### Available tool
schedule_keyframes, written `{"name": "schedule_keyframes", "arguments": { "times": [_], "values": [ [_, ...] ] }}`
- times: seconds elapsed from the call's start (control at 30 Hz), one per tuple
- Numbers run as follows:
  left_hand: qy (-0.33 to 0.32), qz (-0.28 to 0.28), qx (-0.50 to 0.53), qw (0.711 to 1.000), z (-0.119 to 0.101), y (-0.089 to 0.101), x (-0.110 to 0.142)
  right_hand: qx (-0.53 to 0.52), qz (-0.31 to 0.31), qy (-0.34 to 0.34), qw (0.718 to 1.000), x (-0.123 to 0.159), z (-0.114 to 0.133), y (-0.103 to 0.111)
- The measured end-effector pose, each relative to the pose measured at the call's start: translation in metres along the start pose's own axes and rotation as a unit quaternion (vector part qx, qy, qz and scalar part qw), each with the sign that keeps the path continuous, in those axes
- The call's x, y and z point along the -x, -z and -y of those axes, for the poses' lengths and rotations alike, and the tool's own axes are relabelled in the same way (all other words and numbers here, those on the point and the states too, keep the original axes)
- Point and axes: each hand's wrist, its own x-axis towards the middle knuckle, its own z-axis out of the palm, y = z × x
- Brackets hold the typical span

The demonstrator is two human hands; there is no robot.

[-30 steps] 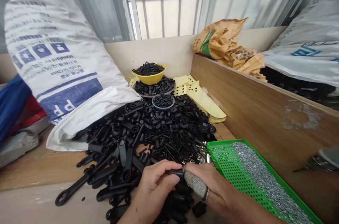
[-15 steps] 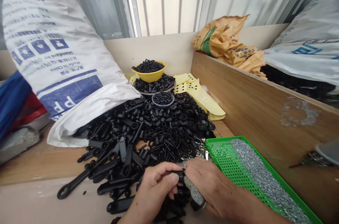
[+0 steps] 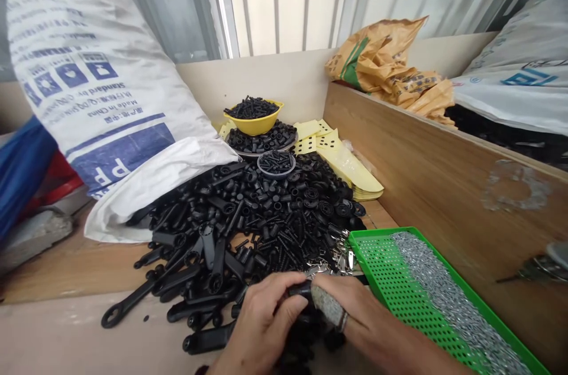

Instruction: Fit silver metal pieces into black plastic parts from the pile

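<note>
Between the thumb and fingers of my left hand (image 3: 266, 319) is a short black plastic part (image 3: 300, 289), mostly covered by the grip. My right hand (image 3: 359, 304) closes against the right end of that part. A worn grey wrap (image 3: 328, 307) covers its thumb, and its other fingers are hidden behind. Just beyond the hands lie small shiny metal clips (image 3: 341, 259). A heap of black plastic pieces (image 3: 284, 203) spreads under and in front of both hands, with long black handles (image 3: 215, 262) on its left side.
A green perforated tray (image 3: 399, 298) with small metal pieces (image 3: 444, 286) stands at right, beside a wooden partition (image 3: 421, 144). Behind the heap are a yellow bowl (image 3: 252, 125), a small clear dish (image 3: 276, 174) and yellow cards (image 3: 350, 168). A big white sack (image 3: 110, 85) leans at left.
The right hand has turned so its wrapped thumb lies against the part's end. A dark piece visible below that thumb earlier no longer shows there. The view has shifted slightly.
</note>
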Motion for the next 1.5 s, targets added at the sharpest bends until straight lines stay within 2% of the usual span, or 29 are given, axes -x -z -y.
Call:
{"name": "schedule_keyframes", "arguments": {
  "times": [0.07, 0.1, 0.13, 0.17, 0.27, 0.37, 0.5, 0.7, 0.8, 0.87, 1.0, 1.1, 1.23, 1.33, 1.4, 1.5],
  "values": [
    [-0.027, 0.010, -0.067, 0.997, 0.002, 0.017, -0.013, 0.015, 0.025, -0.011, 1.000, 0.001, -0.003, 0.011],
    [-0.038, 0.003, -0.134, 0.990, 0.005, 0.025, -0.020, 0.023, 0.043, -0.011, 0.999, 0.003, -0.006, 0.015],
    [-0.045, 0.009, -0.226, 0.973, 0.009, 0.033, -0.029, 0.033, 0.059, -0.010, 0.998, 0.004, -0.009, 0.019],
    [-0.045, 0.029, -0.331, 0.942, 0.014, 0.038, -0.037, 0.046, 0.073, -0.007, 0.996, 0.007, -0.013, 0.021],
    [-0.035, 0.077, -0.396, 0.914, 0.029, 0.046, -0.059, 0.112, 0.101, -0.001, 0.989, 0.015, -0.024, 0.023],
    [-0.035, 0.117, -0.428, 0.895, 0.038, 0.043, -0.073, 0.169, 0.126, 0.006, 0.977, 0.023, -0.032, 0.022],
    [-0.020, 0.146, -0.460, 0.875, 0.041, 0.039, -0.085, 0.227, 0.137, 0.022, 0.964, 0.028, -0.039, 0.016],
    [0.005, 0.162, -0.485, 0.859, 0.043, 0.041, -0.093, 0.272, 0.080, 0.040, 0.958, 0.034, -0.052, -0.001],
    [0.013, 0.164, -0.490, 0.856, 0.046, 0.046, -0.093, 0.265, 0.041, 0.071, 0.961, 0.034, -0.056, -0.002],
    [0.016, 0.162, -0.491, 0.856, 0.046, 0.048, -0.092, 0.260, 0.046, 0.066, 0.962, 0.030, -0.055, 0.000],
    [0.019, 0.149, -0.484, 0.862, 0.048, 0.045, -0.090, 0.257, 0.084, 0.030, 0.962, 0.017, -0.044, 0.009],
    [0.027, 0.136, -0.470, 0.872, 0.049, 0.043, -0.090, 0.264, 0.077, 0.033, 0.961, 0.009, -0.036, 0.013],
    [0.034, 0.129, -0.437, 0.890, 0.043, 0.054, -0.094, 0.265, 0.048, 0.052, 0.962, -0.005, -0.024, 0.019],
    [0.039, 0.127, -0.417, 0.899, 0.035, 0.064, -0.096, 0.278, 0.061, 0.053, 0.957, -0.021, -0.011, 0.025],
    [0.049, 0.125, -0.420, 0.897, 0.032, 0.067, -0.095, 0.291, 0.076, 0.046, 0.953, -0.031, -0.003, 0.028],
    [0.076, 0.126, -0.447, 0.882, 0.036, 0.060, -0.094, 0.298, 0.096, 0.043, 0.949, -0.042, 0.006, 0.029]
  ]
}}
